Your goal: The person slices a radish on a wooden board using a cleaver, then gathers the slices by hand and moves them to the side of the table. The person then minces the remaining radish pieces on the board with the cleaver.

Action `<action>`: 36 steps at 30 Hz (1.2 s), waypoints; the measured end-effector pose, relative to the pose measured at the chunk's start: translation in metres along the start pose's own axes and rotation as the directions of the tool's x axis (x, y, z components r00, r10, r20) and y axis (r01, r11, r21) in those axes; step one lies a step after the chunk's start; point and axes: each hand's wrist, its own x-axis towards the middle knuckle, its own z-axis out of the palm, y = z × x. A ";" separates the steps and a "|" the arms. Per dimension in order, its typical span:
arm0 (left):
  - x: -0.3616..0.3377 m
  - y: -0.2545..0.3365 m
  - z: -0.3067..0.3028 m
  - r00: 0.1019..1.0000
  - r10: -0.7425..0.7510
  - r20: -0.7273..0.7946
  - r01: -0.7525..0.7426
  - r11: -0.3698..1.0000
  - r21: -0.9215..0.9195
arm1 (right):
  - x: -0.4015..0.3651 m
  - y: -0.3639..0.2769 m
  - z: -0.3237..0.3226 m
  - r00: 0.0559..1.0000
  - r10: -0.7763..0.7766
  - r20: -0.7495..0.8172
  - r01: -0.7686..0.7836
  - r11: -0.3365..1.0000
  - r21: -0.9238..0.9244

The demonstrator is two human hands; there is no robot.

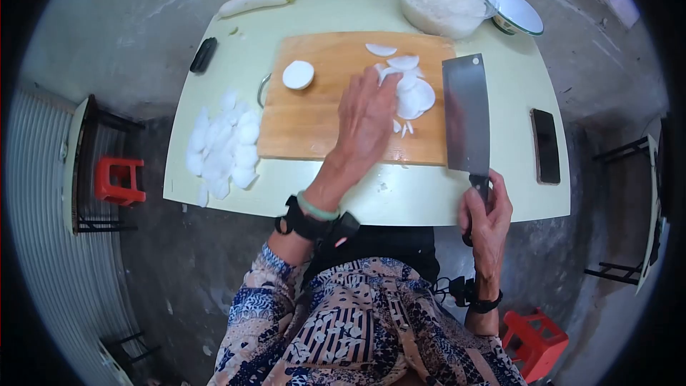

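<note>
on the wooden cutting board (314, 125), the left hand (368, 118) lies flat, fingers stretched out and close together, its tips on the loose radish slices (413, 93) fanned at the board's right side. it presses or gathers rather than grips; nothing is clamped in it. the right hand (487, 218) is wrapped tight round the handle of the cleaver (466, 114), whose broad blade points away along the board's right edge. whether the blade rests on the wood or hangs just above it, i cannot tell.

now the tally, judging from how things lie. a good heap of cut slices (225, 146) sits on the table (343, 200), left of the board, so a fair share looks done. one round radish stub (298, 75) stands alone near the board's far left corner, uncut, well apart from both hands. a whole radish (255, 1) waits untouched at the table's far left edge. at the far right a clear bowl (421, 25) is full of something white and finely cut, with an enamel bowl (513, 8) beside it. a phone (547, 146) lies right of the blade.

so: partway through, by my reading, with the stub and a full radish left.
</note>
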 end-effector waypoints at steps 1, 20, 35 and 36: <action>0.004 -0.009 0.003 1.000 0.006 0.005 -0.006 1.000 -0.004 | -0.005 -0.001 0.001 1.000 0.005 -0.015 -0.005 1.000 -0.001; -0.032 -0.053 -0.083 0.721 -0.655 0.226 0.668 0.571 -0.476 | -0.002 -0.032 -0.001 0.910 -0.115 0.399 0.292 0.861 -0.418; -0.041 -0.018 -0.047 0.759 -0.502 0.414 0.612 0.767 -0.192 | 0.010 -0.054 0.018 0.878 -0.260 0.402 0.458 0.700 -0.548; -0.039 -0.020 -0.048 0.737 -0.512 0.441 0.628 0.761 -0.165 | 0.011 -0.056 0.019 0.876 -0.257 0.407 0.463 0.680 -0.568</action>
